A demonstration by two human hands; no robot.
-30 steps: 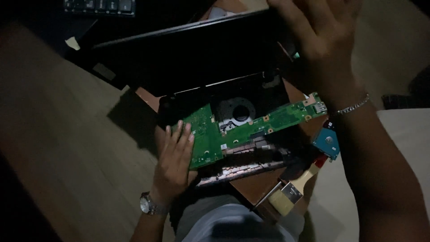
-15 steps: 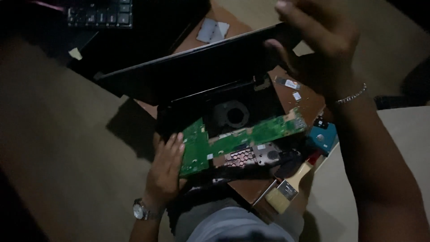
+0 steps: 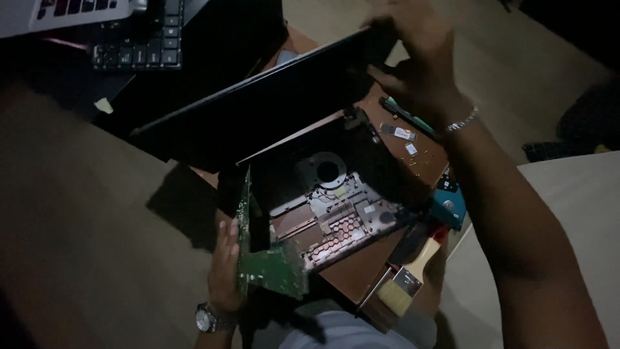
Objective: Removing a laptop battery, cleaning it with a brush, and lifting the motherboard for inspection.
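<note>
Left hand [image 3: 223, 274] at 7 o'clock, grip closed on green circuit board [image 3: 268, 268], tilted upright beside open laptop base [image 3: 336, 207]. Right hand [image 3: 420, 61] at 1 o'clock, grip holding raised laptop lid [image 3: 258, 113]. Paintbrush [image 3: 410, 274] at 5 o'clock.

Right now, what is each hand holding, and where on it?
Left hand grips the green circuit board by its left edge, tilted up; right hand holds the laptop lid at its top corner.

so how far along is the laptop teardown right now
Done: the green circuit board is out of the laptop base, tilted on edge, leaving the bare shell showing. In hand: the left hand grips the board while the right hand holds the screen lid. Left: the board isn't set down yet, and loose small parts lie on the table.
</note>
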